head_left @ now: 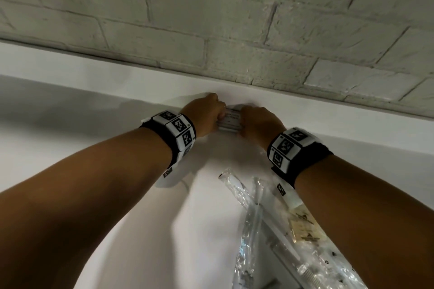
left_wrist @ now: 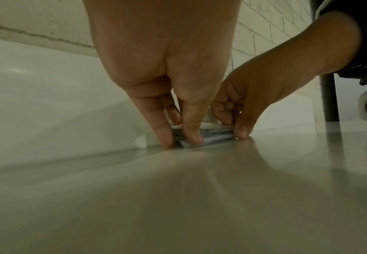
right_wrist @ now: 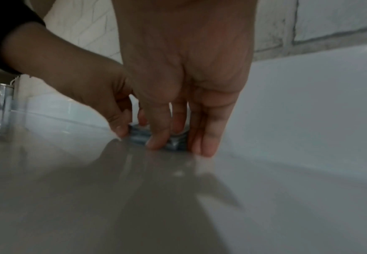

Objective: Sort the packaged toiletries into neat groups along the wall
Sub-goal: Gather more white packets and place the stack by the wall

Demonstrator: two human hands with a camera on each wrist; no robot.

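A: Grip?
B: Left hand (head_left: pixel 206 116) and right hand (head_left: pixel 259 122) pinch opposite ends of a small stack of flat white paper-wrapped sachets (head_left: pixel 231 121), centre frame, resting on the white counter (head_left: pixel 117 148).
A: Other stock?
B: Clear plastic-wrapped long toiletries (head_left: pixel 256 218), lower right; pale painted brick wall (head_left: pixel 211 7), top.

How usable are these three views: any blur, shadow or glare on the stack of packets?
Head view: sharp, stack of packets small between left hand and right hand, forearms shadowing the counter. Left wrist view: dim and soft, glossy surface mirroring the fingers. Right wrist view: blurred, shadowed foreground.
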